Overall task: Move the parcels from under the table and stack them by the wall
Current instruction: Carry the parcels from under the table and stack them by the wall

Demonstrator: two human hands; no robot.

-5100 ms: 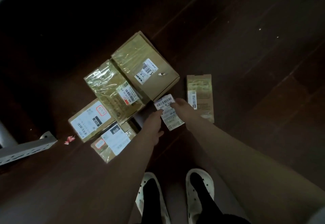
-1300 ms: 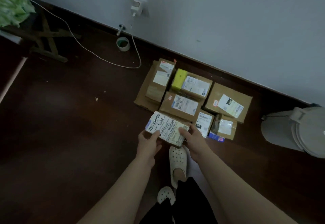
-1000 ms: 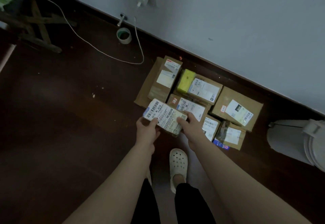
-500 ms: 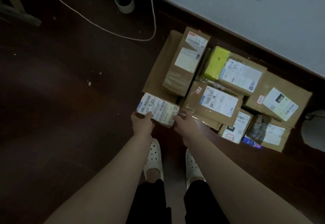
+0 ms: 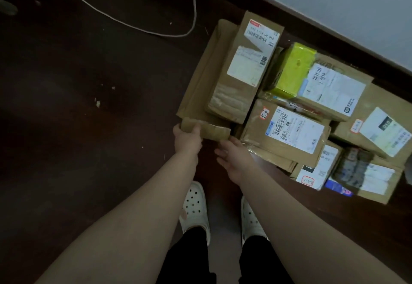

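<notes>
left hand (image 5: 186, 137) fingers pinch small, seemingly taped cardboard box (image 5: 215, 130); right hand (image 5: 235, 157) fingers spread.

Footwear: white moulded clogs, the left clog (image 5: 194, 205) and right clog (image 5: 250, 221), each perforated with round holes across the toe. Legwear: black trousers (image 5: 189, 259), hems meeting the clog openings. The left arm (image 5: 138, 212) and right arm (image 5: 287, 214) are bare down to the left hand (image 5: 186, 139) and right hand (image 5: 234, 161).
</notes>
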